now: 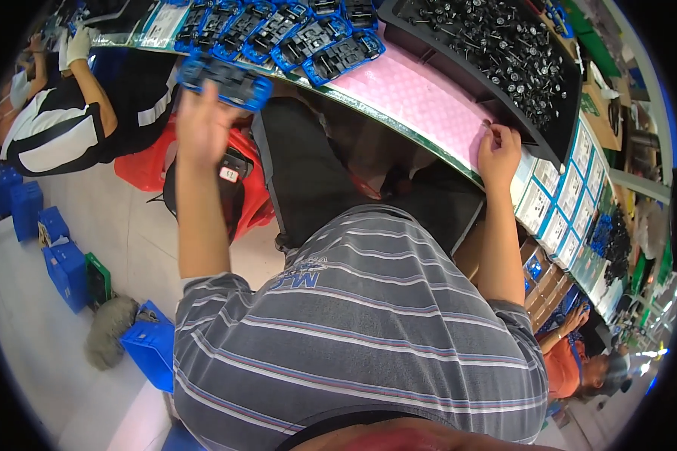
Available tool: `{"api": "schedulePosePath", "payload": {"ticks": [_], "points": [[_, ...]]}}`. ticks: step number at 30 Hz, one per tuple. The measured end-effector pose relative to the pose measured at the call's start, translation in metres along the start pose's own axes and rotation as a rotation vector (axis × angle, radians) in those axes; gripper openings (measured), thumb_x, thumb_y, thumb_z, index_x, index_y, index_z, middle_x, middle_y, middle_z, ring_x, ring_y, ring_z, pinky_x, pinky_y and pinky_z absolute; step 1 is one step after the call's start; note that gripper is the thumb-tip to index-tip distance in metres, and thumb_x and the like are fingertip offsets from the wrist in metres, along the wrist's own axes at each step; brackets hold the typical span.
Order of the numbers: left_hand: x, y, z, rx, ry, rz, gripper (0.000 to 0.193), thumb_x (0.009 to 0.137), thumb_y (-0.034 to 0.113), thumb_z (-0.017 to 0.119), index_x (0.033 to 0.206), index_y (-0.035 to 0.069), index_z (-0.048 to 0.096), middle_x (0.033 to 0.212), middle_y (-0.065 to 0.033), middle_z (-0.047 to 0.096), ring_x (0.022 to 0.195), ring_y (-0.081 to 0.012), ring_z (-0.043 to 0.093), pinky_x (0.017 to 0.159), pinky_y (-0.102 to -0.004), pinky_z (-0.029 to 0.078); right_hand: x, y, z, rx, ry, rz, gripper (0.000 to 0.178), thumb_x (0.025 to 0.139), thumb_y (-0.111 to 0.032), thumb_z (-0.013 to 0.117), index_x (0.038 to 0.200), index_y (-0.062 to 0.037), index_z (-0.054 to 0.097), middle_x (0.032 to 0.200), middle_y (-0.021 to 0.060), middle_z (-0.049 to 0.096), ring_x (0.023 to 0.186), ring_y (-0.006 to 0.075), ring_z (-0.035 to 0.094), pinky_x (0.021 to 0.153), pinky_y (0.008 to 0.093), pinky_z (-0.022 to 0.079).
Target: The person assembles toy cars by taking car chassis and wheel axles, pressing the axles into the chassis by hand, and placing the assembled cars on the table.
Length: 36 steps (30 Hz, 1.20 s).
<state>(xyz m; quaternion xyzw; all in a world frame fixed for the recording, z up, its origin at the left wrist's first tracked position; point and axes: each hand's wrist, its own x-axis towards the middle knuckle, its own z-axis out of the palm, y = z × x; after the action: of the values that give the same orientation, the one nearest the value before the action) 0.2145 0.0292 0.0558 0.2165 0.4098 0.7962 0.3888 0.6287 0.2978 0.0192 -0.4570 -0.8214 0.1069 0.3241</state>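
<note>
While aloft, chassis [237,82] in left fingers [210,95]

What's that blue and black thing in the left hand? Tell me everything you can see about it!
The blue and black piece looks like a toy car body, bottom side up. It has a shiny blue rim and a dark, bumpy middle, and both look like plastic. It's longer than it is wide and slants down toward the picture's right. The left hand grips its near side, by the table edge, near similar pieces. It's a bit blurry, so tiny details are hard to see.
</note>
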Motion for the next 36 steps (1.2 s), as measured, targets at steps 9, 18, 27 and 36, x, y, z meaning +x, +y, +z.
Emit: {"api": "schedulePosePath", "payload": {"ticks": [9,18,27,36], "points": [[0.145,0.126,-0.163,0.55,0.33,-0.159,0.032,0.104,0.022,0.05,0.128,0.0,0.049,0.121,-0.0134,0.063,0.104,-0.0275,0.068,0.084,-0.0392,0.059,0.001,-0.001,0.006,-0.105,-0.025,-0.011,0.011,0.084,-0.01,0.064,0.093,-0.0051,0.067,0.084,0.011,0.063,0.078,0.0303,0.061,0.074,0.0416,0.046],[0.221,0.1,-0.206,0.697,0.379,-0.26,0.029,0.102,0.019,0.052,0.124,0.001,0.059,0.106,-0.0073,0.069,0.086,-0.0172,0.069,0.066,-0.0321,0.057,0.002,-0.003,0.006,-0.123,-0.028,-0.016,0.012,0.084,-0.011,0.064,0.094,-0.0055,0.066,0.084,0.012,0.063,0.079,0.0312,0.061,0.074,0.0427,0.046],[0.254,0.069,-0.198,0.954,0.538,-0.163,0.038,0.095,0.023,0.062,0.123,-0.002,0.066,0.122,-0.0182,0.067,0.108,-0.0266,0.064,0.095,-0.0334,0.046,0.005,-0.002,0.004,-0.192,-0.052,-0.003,0.012,0.084,-0.011,0.062,0.094,-0.0063,0.065,0.085,0.0124,0.064,0.082,0.0333,0.062,0.075,0.045,0.045],[0.182,0.049,-0.107,2.052,0.449,0.656,0.049,0.092,0.033,0.059,0.127,-0.002,0.061,0.115,-0.0298,0.065,0.107,-0.0457,0.061,0.095,-0.0501,0.047,-0.015,0.006,-0.015,-0.111,-0.018,-0.075,0.018,0.077,-0.007,0.064,0.095,-0.0043,0.065,0.087,0.0157,0.06,0.083,0.0369,0.059,0.074,0.0463,0.046]]}}
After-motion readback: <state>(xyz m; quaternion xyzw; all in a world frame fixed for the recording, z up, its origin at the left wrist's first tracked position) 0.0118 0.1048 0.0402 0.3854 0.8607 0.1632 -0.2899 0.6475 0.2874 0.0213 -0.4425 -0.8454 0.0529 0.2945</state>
